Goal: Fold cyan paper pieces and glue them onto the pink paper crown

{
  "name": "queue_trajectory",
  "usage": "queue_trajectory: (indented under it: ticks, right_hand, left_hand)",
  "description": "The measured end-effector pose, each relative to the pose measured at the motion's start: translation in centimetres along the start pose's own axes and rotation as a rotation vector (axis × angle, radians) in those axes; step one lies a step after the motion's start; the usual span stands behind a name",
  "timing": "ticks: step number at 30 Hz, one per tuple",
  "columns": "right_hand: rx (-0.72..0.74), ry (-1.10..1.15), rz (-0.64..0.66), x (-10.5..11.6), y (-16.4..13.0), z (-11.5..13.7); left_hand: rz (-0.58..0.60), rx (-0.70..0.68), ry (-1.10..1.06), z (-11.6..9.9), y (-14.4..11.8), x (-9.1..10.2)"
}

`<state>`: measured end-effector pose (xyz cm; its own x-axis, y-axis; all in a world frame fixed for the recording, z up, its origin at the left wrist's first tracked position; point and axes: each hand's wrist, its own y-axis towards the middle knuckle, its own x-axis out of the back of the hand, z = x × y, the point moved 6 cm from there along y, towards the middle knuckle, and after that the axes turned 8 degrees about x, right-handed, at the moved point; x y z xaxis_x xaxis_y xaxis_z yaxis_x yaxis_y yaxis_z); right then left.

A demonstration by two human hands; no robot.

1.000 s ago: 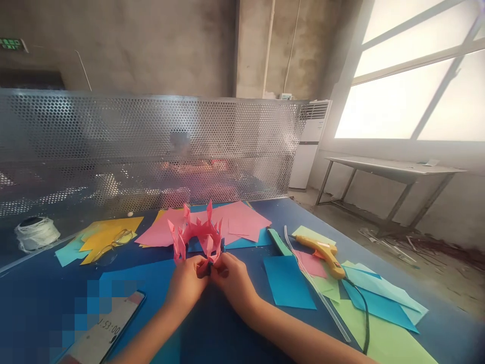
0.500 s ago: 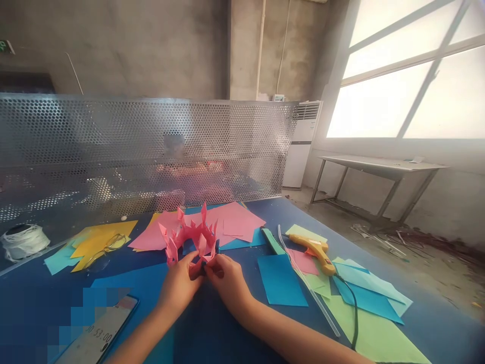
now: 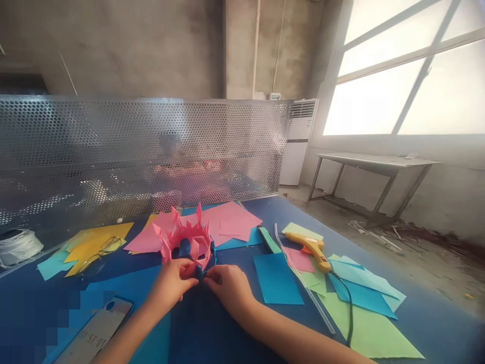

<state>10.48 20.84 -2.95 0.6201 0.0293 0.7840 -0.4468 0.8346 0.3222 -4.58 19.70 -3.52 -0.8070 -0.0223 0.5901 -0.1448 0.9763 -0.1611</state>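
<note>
A pink folded-paper crown [image 3: 185,231] with tall pointed tips stands upright on the blue table in front of me. A dark blue strip [image 3: 213,253] shows along its right side and down at the near edge. My left hand [image 3: 170,283] is closed on the near side of the crown, thumb and fingers gripping the paper. Just to its right, my right hand [image 3: 232,289] pinches the blue strip at the crown's lower edge. The fingertips of both hands almost meet there, and they hide part of the strip.
A yellow glue gun [image 3: 308,248], a clear glue stick [image 3: 314,298] and a green-handled cutter [image 3: 269,239] lie right. Pink sheets [image 3: 238,217], a blue square [image 3: 278,279] and green paper [image 3: 373,323] surround them. Glasses [image 3: 108,246], a phone [image 3: 100,323] and white string [image 3: 18,246] are left.
My right hand has drawn slightly away from my left, pulling at the blue strip, more of which shows along the crown's right side. The crown has turned a little, and the view has shifted slightly.
</note>
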Motion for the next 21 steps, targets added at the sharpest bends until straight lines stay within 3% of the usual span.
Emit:
queue_trajectory:
  ticks: [5, 13, 21]
  right_hand:
    - [0.089, -0.14, -0.016, 0.1, 0.2, 0.2]
    - [0.368, -0.337, -0.108, 1.6, 0.2, 1.1]
    - [0.56, -0.454, -0.159, 1.8, -0.9, 2.6]
  left_hand:
    - [0.017, -0.056, 0.061, -0.2, -0.2, 0.2]
    - [0.059, -0.184, 0.091, -1.6, -1.0, 1.3]
    - [0.022, -0.28, 0.119, -2.7, -2.0, 2.3]
